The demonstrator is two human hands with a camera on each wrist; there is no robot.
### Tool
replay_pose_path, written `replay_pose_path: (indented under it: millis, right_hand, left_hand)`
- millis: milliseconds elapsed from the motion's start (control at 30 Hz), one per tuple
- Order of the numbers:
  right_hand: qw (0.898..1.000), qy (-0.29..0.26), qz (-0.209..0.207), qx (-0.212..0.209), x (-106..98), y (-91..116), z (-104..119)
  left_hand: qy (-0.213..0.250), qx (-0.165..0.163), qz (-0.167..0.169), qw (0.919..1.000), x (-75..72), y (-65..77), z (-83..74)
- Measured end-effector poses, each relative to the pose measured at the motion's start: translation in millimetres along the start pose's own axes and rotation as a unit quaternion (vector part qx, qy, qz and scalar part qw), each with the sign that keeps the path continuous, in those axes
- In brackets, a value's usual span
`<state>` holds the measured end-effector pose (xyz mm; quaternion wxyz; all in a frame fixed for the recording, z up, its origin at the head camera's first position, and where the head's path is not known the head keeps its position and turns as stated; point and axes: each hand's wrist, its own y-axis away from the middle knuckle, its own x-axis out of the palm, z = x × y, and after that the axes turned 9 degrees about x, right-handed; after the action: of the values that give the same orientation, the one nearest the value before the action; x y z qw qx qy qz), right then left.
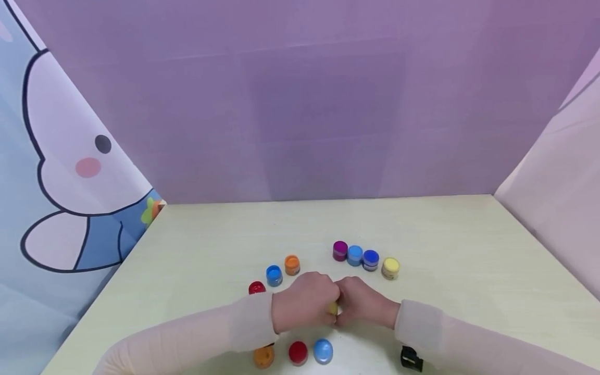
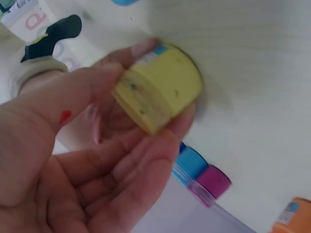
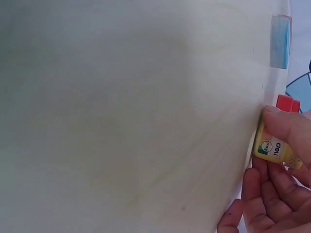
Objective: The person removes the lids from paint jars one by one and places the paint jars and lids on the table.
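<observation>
Both hands meet over the near middle of the table around a small yellow paint jar, mostly hidden by them in the head view. My left hand pinches the jar between thumb and fingers; in the left wrist view the tilted yellow paint jar shows its lid end towards that thumb. From the other side my right hand grips the same jar, its thumb on top and fingers beneath. A printed label faces the right wrist view on the yellow paint jar. A red spot marks the left thumb.
Beyond the hands stand a purple jar, two blue ones and another yellow jar. Left are orange, blue and red jars. Nearer lie orange, red and light blue ones.
</observation>
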<state>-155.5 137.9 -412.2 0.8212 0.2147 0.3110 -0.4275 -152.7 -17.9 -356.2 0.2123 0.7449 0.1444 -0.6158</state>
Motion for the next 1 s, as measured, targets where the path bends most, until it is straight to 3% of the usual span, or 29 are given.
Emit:
replay_pose_path:
  millis: [100,167,300,467,633,1000]
  right_hand:
    - [1.000,-0.003,0.001,0.008,-1,-1,1]
    - [1.000,-0.003,0.001,0.016,-1,-1,2]
    - [0.999,-0.002,0.005,0.040,-2,-1,3]
    - [0.999,-0.021,0.010,0.038,-3,1,1]
    - [0.999,-0.046,0.009,0.012,-3,2,-1]
    - [0.999,-0.037,0.007,0.032,0,3,-1]
  left_hand:
    - [0.008,0.042,0.009,0.9990,-2.3,-0.3,10.2]
    - [-0.009,0.098,0.021,0.9950,-4.3,-0.1,17.6]
    - [-0.045,0.215,0.033,0.9750,-8.2,0.1,30.2]
    - [-0.044,0.290,0.020,0.9557,-9.2,-1.5,36.2]
    - [-0.041,0.319,0.017,0.9468,-10.0,-6.8,33.8]
    - [-0.035,0.290,0.034,0.9559,-9.6,-7.6,31.1]
